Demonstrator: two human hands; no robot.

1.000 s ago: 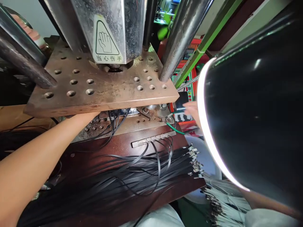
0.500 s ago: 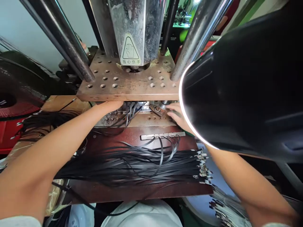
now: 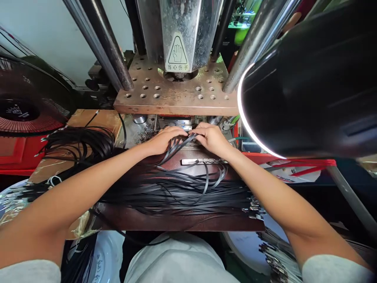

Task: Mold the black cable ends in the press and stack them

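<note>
The right hand (image 3: 212,137) pinches a small bunch of flat, black cables (image 3: 177,147), just near of the thick, brown, hole-drilled metal plate (image 3: 176,109); the left hand (image 3: 164,141) bends its fingers against them (gripping or not, I cannot tell).

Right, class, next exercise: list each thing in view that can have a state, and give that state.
Right hand: pinching black cables.
Left hand: fingers curled at those cables, grip partly hidden.
Press plate: raised, gap beneath.
Metal strip: flat on the tabletop.
Black shade: rim glowing.
Fan: spinning or still, cannot tell.
</note>
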